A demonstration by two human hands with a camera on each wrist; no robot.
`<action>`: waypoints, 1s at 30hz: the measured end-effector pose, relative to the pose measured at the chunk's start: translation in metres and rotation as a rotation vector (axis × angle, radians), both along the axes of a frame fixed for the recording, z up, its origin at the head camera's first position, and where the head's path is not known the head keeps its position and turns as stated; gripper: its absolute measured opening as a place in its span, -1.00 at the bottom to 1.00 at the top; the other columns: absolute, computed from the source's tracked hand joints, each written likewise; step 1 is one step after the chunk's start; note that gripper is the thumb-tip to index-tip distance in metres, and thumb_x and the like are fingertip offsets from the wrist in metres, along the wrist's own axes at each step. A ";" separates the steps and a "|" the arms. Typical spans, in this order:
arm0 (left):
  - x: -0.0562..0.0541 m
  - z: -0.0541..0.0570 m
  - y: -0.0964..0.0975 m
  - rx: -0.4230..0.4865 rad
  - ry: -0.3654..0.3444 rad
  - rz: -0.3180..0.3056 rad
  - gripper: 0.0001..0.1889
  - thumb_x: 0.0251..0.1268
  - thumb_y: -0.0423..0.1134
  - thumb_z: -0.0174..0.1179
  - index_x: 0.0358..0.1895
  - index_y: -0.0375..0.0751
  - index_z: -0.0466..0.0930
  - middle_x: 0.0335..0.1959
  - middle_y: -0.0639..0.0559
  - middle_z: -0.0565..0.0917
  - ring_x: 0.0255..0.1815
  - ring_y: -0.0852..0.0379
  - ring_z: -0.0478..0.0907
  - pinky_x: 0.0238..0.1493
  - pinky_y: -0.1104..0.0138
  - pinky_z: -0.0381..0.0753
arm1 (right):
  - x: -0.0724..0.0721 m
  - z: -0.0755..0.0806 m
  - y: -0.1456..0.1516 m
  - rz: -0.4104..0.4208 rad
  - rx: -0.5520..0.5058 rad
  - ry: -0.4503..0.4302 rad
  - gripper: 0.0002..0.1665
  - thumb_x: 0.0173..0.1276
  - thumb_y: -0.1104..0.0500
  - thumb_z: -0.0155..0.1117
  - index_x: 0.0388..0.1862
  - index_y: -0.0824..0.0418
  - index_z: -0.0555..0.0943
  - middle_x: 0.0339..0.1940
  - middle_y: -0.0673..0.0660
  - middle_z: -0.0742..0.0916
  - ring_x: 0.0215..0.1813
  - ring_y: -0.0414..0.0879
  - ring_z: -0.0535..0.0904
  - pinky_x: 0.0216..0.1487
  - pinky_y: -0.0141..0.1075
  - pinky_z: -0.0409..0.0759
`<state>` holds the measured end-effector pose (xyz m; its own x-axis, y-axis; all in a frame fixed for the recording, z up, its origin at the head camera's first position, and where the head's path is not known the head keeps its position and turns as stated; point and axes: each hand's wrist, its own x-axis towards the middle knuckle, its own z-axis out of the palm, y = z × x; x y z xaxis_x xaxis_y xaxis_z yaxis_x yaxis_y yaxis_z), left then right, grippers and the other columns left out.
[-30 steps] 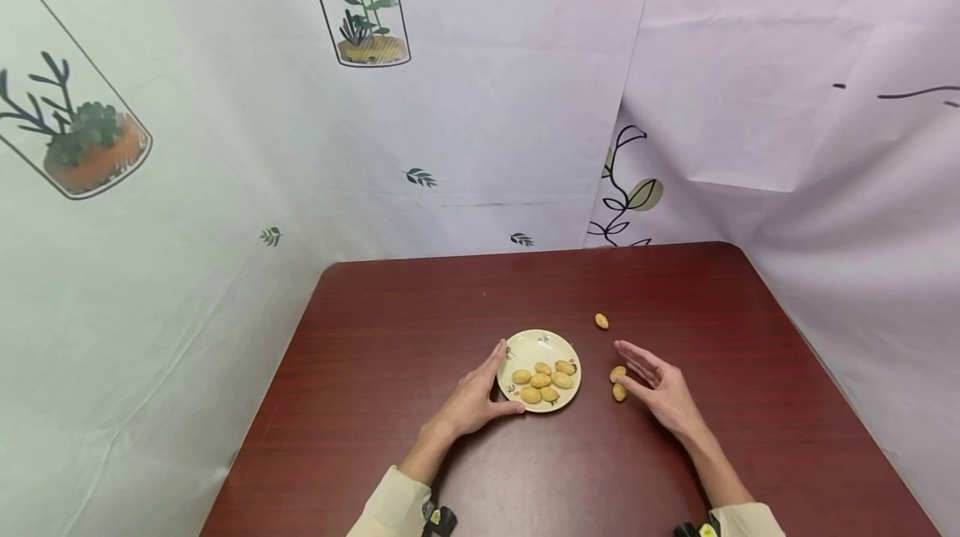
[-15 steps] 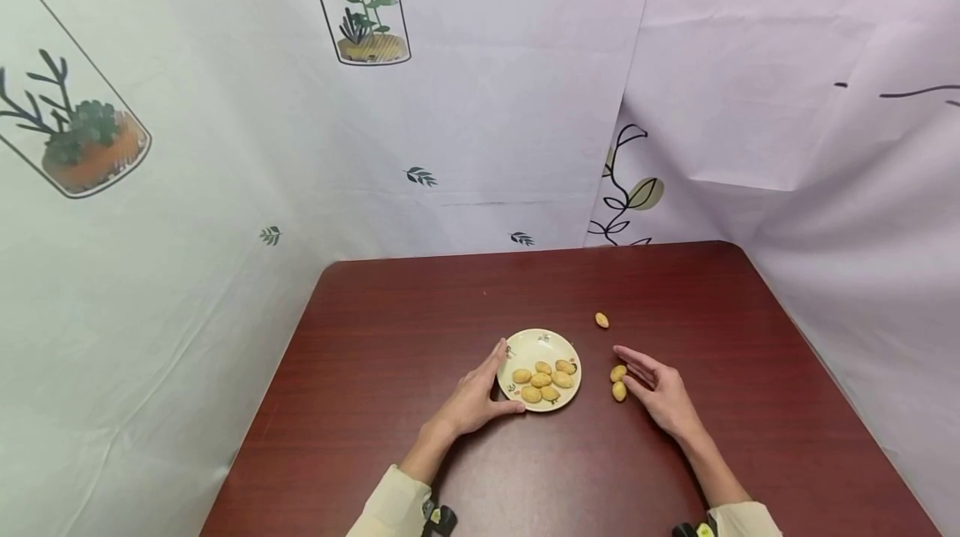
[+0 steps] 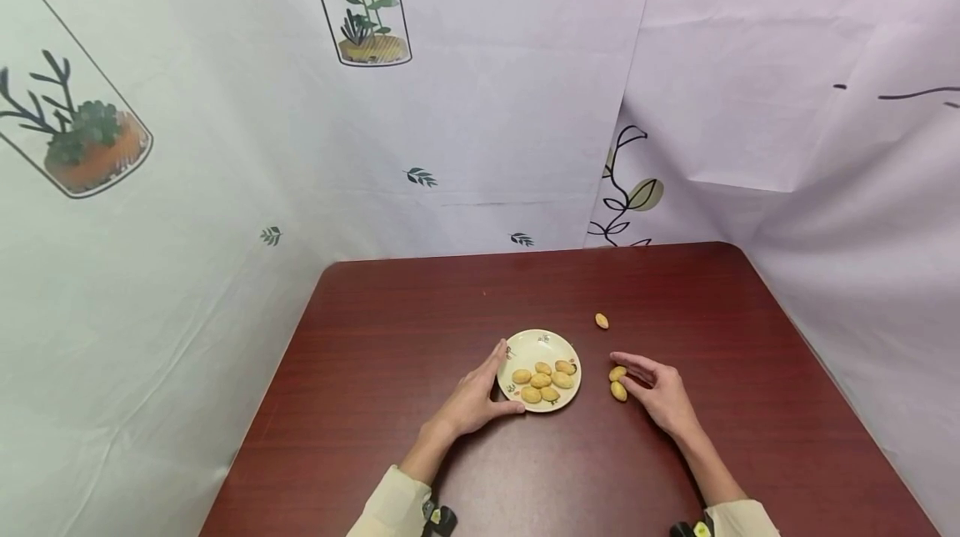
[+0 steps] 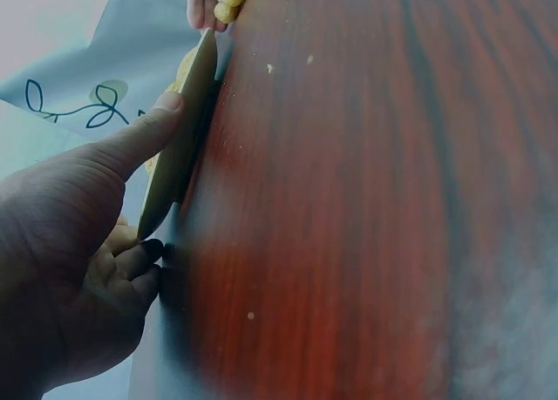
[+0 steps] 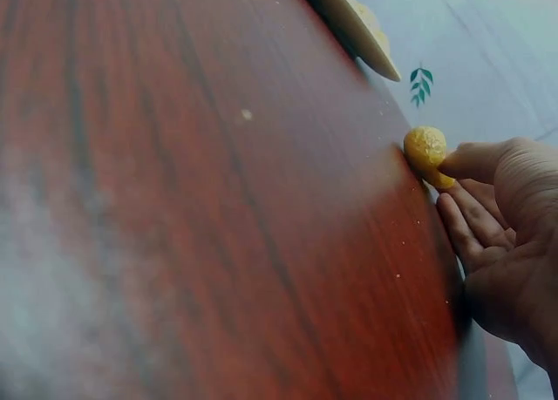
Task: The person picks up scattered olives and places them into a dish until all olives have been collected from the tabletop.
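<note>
A cream plate [image 3: 536, 342] with a small floral pattern carries several small yellow oval, nut-like pieces [image 3: 541, 380]. My left hand [image 3: 470, 401] grips its left side, thumb along the near rim and fingers at the far left edge. In the left wrist view the plate [image 4: 193, 112] appears edge-on, the thumb over its rim. Right of the plate, two more yellow pieces [image 3: 618, 392] lie close together. My right hand [image 3: 663, 397] reaches around them, the thumb tip right at one yellow piece [image 5: 425, 145] in the right wrist view, the other fingers extended beyond.
Another yellow piece [image 3: 602, 321] lies farther back, to the right of the plate. Everything stands on a dark red wooden table [image 3: 420, 303], with pale printed cloth [image 3: 480, 103] hanging behind its back edge and along both sides.
My right hand has shifted slightly left and toward me, its fingertips drawing nearer the thumb around the two yellow pieces. The left hand and plate have stayed put.
</note>
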<state>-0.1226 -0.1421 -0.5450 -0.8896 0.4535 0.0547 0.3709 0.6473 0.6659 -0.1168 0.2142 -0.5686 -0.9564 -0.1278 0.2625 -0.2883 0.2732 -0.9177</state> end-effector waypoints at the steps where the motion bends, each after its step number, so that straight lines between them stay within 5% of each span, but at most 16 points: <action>1: 0.000 0.000 0.000 0.000 0.000 0.000 0.22 0.24 0.17 0.53 0.73 -0.31 -0.05 0.73 -0.20 0.10 0.65 -0.16 0.21 0.51 -0.19 0.30 | 0.000 0.001 0.000 0.001 0.007 -0.009 -0.55 0.38 0.48 0.43 0.25 0.43 0.70 0.15 0.39 0.77 0.20 -0.06 0.74 0.13 -0.57 0.57; 10: 0.000 0.000 0.000 -0.005 -0.002 0.003 0.22 0.25 0.17 0.53 0.74 -0.30 -0.06 0.73 -0.19 0.09 0.65 -0.15 0.20 0.52 -0.19 0.30 | 0.000 0.009 0.000 -0.015 0.080 -0.045 -0.60 0.35 0.40 0.51 0.17 0.30 0.78 0.07 0.23 0.83 0.13 0.02 0.77 0.06 -0.58 0.59; 18: 0.001 0.000 0.000 -0.008 -0.001 0.002 0.22 0.25 0.18 0.52 0.74 -0.30 -0.06 0.73 -0.19 0.08 0.66 -0.14 0.20 0.52 -0.17 0.30 | -0.003 0.008 0.003 -0.015 0.101 -0.049 -0.70 0.35 0.41 0.50 0.05 0.30 0.82 -0.07 0.22 0.86 -0.02 -0.15 0.81 -0.05 -0.56 0.63; 30: 0.001 0.001 0.000 -0.007 0.002 0.000 0.21 0.25 0.17 0.52 0.74 -0.29 -0.06 0.73 -0.19 0.09 0.65 -0.14 0.21 0.53 -0.13 0.31 | -0.009 0.013 0.006 0.011 0.082 -0.071 -0.76 0.33 0.35 0.54 -0.02 0.31 0.83 -0.12 0.22 0.87 -0.09 -0.05 0.84 -0.13 -0.51 0.67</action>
